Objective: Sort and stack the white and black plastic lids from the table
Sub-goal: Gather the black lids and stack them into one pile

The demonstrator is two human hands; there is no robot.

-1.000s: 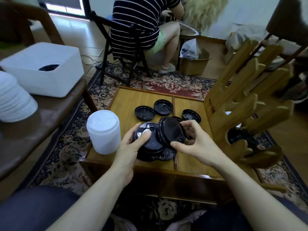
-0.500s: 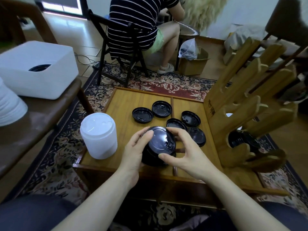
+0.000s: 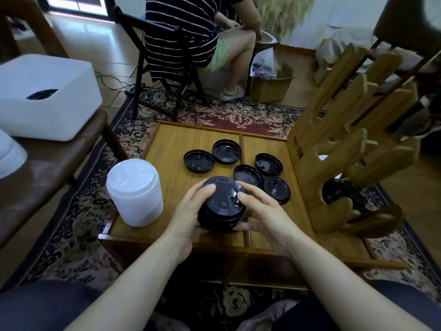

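A stack of black lids (image 3: 220, 206) stands near the front of the low wooden table (image 3: 171, 149). My left hand (image 3: 191, 211) grips its left side with the thumb on the top lid. My right hand (image 3: 260, 211) holds its right side, fingers curled round the rim. Several loose black lids lie upside down behind it, among them one black lid (image 3: 198, 161), another black lid (image 3: 226, 151) and a black lid (image 3: 276, 189) on the right. A tall stack of white lids (image 3: 134, 191) stands at the table's left front corner.
A wooden slotted rack (image 3: 338, 149) stands on the table's right side with black lids (image 3: 343, 193) in a lower slot. A white box (image 3: 45, 96) sits on a brown bench to the left. A person sits on a black chair (image 3: 164, 68) beyond the table.
The black lid that my right hand held tilted now lies flat on top of the stack. Both hands have closed round the stack, which sits lower and nearer the table's front.
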